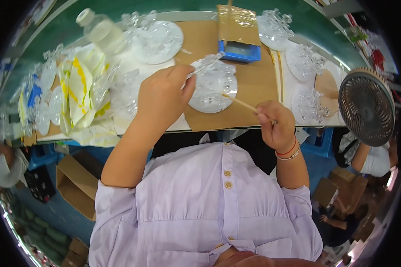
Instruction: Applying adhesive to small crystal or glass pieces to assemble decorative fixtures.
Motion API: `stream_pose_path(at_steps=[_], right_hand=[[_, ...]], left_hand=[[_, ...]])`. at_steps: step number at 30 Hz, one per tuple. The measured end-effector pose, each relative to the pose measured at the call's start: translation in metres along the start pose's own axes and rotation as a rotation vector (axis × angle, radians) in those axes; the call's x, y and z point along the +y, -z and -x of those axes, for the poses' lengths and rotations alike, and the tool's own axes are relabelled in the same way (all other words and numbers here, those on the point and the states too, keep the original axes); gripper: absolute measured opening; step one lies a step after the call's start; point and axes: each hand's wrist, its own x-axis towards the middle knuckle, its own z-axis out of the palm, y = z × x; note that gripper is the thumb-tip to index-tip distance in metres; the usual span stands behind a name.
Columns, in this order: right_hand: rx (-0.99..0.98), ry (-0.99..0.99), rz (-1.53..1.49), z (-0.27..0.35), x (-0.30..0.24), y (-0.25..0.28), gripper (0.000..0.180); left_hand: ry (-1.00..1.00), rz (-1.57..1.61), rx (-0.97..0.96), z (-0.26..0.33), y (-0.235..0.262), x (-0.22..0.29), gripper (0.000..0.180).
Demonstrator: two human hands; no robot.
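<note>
My left hand (164, 94) pinches a clear, thin plastic piece (210, 60) above a white round disc (209, 107) that carries several small clear pieces. Between the thumb and fingers of my right hand (277, 125) is a slender wooden stick (242, 103). Its darker tip points left, over the right part of the disc. The disc lies on a sheet of brown cardboard (254, 116) in front of me. What the tip touches, if anything, I cannot tell.
Behind the disc stands a blue box (239, 57) with a taped cardboard cover (238, 26). More discs of clear pieces (158, 42) surround it. A clear bottle (103, 33) and a yellow-and-white crumpled wrap (82, 89) are left; a dark fan (366, 107) stands right.
</note>
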Motion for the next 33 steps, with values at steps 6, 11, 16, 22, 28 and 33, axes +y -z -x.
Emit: stream_pose_path(at_steps=[6, 11, 16, 22, 28, 33], right_hand=[[0.061, 0.023, 0.0, 0.019, 0.003, 0.003, 0.011], [0.165, -0.032, -0.076, 0.028, 0.012, 0.006, 0.008], [0.233, -0.039, -0.072, 0.027, 0.015, 0.003, 0.008], [0.323, -0.131, -0.081, 0.032, 0.019, 0.004, 0.007], [0.321, -0.061, -0.104, 0.024, 0.021, 0.001, 0.009], [0.296, -0.146, -0.052, 0.022, 0.026, 0.004, 0.009]], left_hand=[[0.078, -0.005, -0.013, -0.002, 0.001, 0.006, 0.014], [0.128, -0.005, -0.075, -0.004, 0.002, 0.011, 0.015], [0.174, 0.013, -0.095, -0.002, 0.003, 0.016, 0.015], [0.2, 0.015, -0.114, 0.002, 0.007, 0.019, 0.015], [0.2, 0.02, -0.114, 0.004, 0.006, 0.02, 0.016], [0.179, 0.005, -0.11, 0.004, 0.006, 0.019, 0.016]])
